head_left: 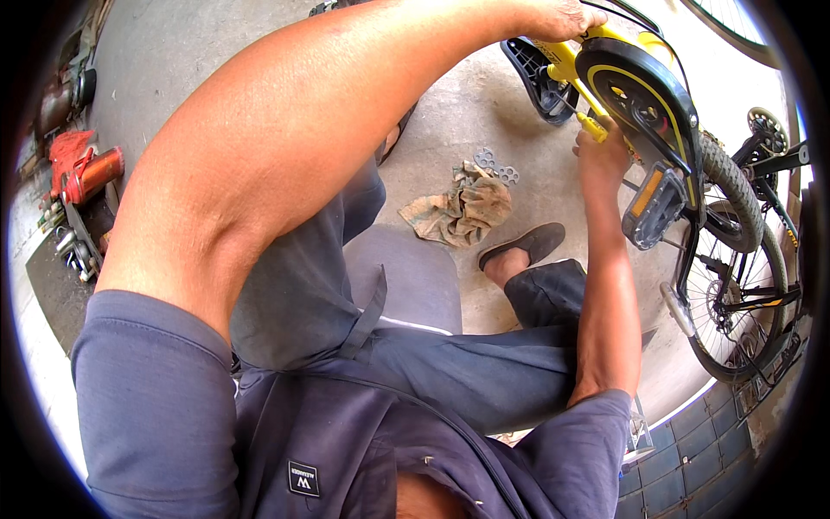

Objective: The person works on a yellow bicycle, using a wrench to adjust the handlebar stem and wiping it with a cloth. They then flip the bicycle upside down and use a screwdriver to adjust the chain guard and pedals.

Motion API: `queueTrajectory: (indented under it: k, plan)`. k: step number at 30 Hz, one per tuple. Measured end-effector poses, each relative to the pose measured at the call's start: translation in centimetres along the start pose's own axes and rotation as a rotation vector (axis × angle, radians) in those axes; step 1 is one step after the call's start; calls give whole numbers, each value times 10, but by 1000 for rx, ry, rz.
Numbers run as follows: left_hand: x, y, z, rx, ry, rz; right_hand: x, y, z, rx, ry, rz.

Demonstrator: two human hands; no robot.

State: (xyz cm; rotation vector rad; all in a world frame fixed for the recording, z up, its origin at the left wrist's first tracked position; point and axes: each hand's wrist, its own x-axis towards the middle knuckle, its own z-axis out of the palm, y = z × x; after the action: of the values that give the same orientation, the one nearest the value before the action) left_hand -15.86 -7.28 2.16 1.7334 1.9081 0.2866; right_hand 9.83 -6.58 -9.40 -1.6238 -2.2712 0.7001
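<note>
Right fingers [604,144] grip a yellow handle [593,129] — left fingers [593,17] touch yellow frame [564,62], grip unclear.

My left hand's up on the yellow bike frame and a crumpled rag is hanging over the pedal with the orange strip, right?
Not quite: the crumpled rag isn't hanging over the pedal; the head view shows it lying on the floor. Your left hand is up on the yellow bike frame, as you said.

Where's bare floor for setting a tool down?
Bare floor shows between the rag and right forearm, and between the rag and left forearm. It's crowded around the right hand: yellow-handled tool, yellow bike, pedal. Clutter lines the picture's left edge.
</note>
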Motion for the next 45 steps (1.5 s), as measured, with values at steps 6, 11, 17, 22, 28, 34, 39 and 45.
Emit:
queueTrajectory:
  k: [6, 11, 17, 22, 28, 34, 39, 45]
  plan:
    - [-11, -2, -7, 9, 3, 58, -2, -27, -8, -11, -82, 53]
    - [-3, 0, -2, 15, -3, 23, -3, -10, -6, -219, 72, -157]
    - [-6, 0, -4, -17, 7, -14, -2, -41, -22, 187, -153, 293]
    - [-4, 0, -3, 10, -5, 22, -3, -46, -18, 267, -174, 257]
    - [-3, 1, -3, 80, -24, 53, 1, -13, -2, 47, -54, 69]
    - [-4, -2, -3, 40, -8, 76, -2, -41, -19, 304, -144, 346]
    - [-3, -1, -2, 63, 5, 79, -1, -43, -17, 282, -159, 308]
    - [0, -1, 0, 26, 11, 51, 0, -18, -6, 96, -49, 143]
